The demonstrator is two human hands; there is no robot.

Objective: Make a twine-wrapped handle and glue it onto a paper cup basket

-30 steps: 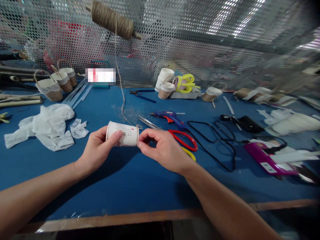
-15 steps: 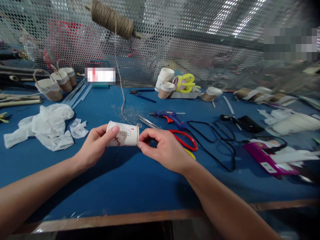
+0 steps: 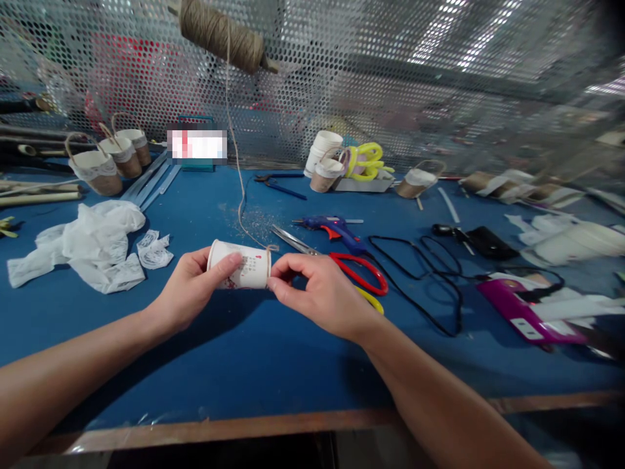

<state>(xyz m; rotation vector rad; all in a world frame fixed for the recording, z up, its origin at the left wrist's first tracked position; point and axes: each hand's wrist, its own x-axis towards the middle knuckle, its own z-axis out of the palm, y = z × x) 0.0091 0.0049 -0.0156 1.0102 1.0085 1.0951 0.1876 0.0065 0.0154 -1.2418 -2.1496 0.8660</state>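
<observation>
My left hand [image 3: 193,283] is closed around a white printed paper cup [image 3: 248,266], lying on its side just above the table, thumb on top. Brown twine [image 3: 243,221] comes down to the cup's base end and lies along that edge. At the same end my right hand [image 3: 317,290] is closed in a pinch, its thumb and forefinger pressing the twine at the base edge. Scissors [image 3: 359,272] with red and yellow handles lie partly hidden behind my right hand. Beyond them is a blue glue gun [image 3: 332,229].
A twine spool [image 3: 221,36] hangs on the mesh above. Twine-wrapped cups with handles [image 3: 100,174] stand at the left; white lace [image 3: 90,244] lies nearer. Blue pliers [image 3: 280,185] are at the back. A black cord [image 3: 424,309] and purple power strip [image 3: 525,309] occupy the right.
The cup has rolled slightly in my left hand, so its print sits differently and the thumb is further along it. My right fingers stay at the base edge.
</observation>
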